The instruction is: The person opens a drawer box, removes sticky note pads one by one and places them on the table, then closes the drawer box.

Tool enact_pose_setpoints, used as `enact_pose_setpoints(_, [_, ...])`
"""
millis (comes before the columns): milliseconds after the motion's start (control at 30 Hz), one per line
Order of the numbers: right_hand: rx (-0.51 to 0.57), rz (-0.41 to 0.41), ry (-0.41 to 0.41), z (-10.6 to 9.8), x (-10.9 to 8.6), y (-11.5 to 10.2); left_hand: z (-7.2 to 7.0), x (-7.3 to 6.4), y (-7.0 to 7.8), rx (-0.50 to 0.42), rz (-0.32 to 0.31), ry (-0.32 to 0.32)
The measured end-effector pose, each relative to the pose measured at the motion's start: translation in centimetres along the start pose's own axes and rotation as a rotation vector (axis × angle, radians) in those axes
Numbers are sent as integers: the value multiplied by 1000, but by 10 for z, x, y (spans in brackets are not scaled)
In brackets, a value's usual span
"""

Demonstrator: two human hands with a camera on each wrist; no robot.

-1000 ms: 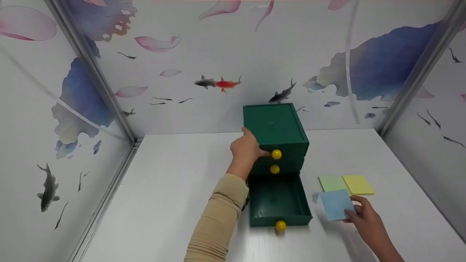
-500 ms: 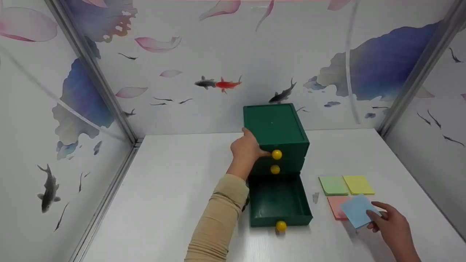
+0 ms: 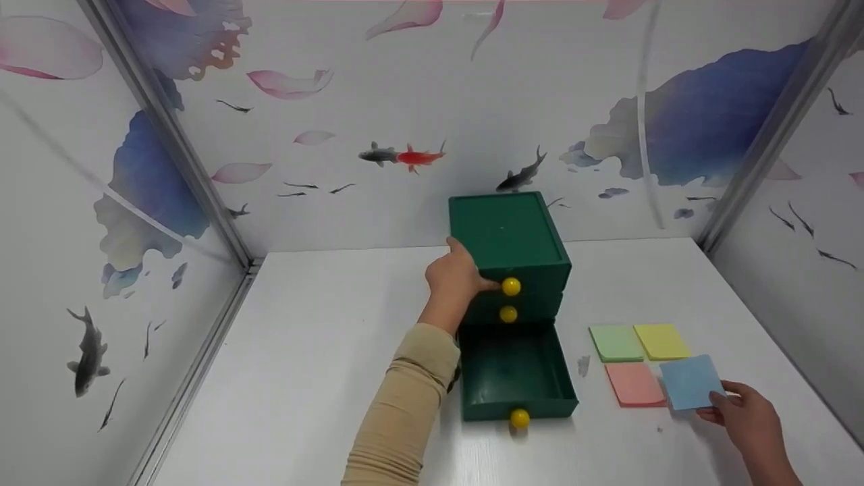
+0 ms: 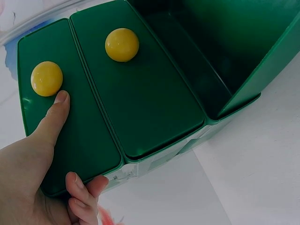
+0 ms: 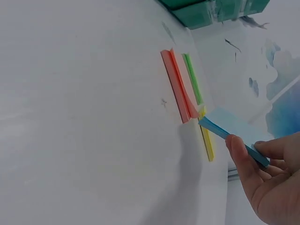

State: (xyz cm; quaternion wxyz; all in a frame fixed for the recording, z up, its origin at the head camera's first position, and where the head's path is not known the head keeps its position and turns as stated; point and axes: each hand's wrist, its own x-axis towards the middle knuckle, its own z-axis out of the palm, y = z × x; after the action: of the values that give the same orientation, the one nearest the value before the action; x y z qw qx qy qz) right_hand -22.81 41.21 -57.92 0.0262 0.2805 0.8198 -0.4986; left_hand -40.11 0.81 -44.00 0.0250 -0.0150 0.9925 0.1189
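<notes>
A green drawer cabinet (image 3: 509, 229) with yellow round knobs stands at the middle of the table, its bottom drawer (image 3: 518, 378) pulled out and bare inside. My left hand (image 3: 453, 277) holds the cabinet's upper left side. In the left wrist view the thumb (image 4: 54, 117) lies on the top drawer's front beside its knob (image 4: 47, 78), and the other fingers curl at the side. My right hand (image 3: 749, 412) pinches a blue sticky note pad (image 3: 692, 383) by its edge, raised above the table. Beside it lie pink (image 3: 634, 385), green (image 3: 616, 343) and yellow (image 3: 661, 341) pads.
The white table (image 3: 304, 371) runs back to a wall (image 3: 324, 209) printed with fish and petals. Side walls with metal corner posts (image 3: 169, 135) bound it left and right. A small grey mark (image 3: 584, 366) shows between the drawer and the pads.
My right hand has carried the blue pad rightward, away from the drawer, uncovering the pink pad. My left hand stays on the cabinet, and the bottom drawer has not moved.
</notes>
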Motion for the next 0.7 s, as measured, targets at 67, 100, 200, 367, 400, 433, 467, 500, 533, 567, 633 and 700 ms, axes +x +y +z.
enact_pose_setpoints(67, [4,15,8,-2,5,4,0,0,0,2,-1,-5])
enact_pose_setpoints(100, [5,11,3,-3,7,5,0,0,0,2,-1,-4])
enact_pose_setpoints(200, [5,19,-7,-5,14,10,0,0,0,-1,-1,-3])
enact_pose_setpoints(367, [-30,38,0,-5,24,15,-1,0,1,-5,0,-8])
enact_pose_setpoints(400, [-37,44,0,-5,25,15,-2,-1,1,-2,-2,-12])
enact_pose_setpoints(433, [-51,52,3,-5,26,15,-2,-1,1,2,-3,-16])
enact_pose_setpoints(467, [-70,60,5,-5,26,15,-2,-1,1,4,-5,-20])
enact_pose_setpoints(500, [-87,68,7,-5,26,15,-3,-1,1,8,-7,-24])
enact_pose_setpoints(533, [-108,73,8,-5,26,14,-3,-1,1,11,-9,-28])
enact_pose_setpoints(567, [-135,81,9,-5,26,13,-3,-1,1,13,-10,-30])
enact_pose_setpoints(633, [-187,86,12,-4,27,12,-3,-1,1,12,-11,-33])
enact_pose_setpoints(700, [-227,84,11,-3,28,11,-3,-1,1,11,-11,-32])
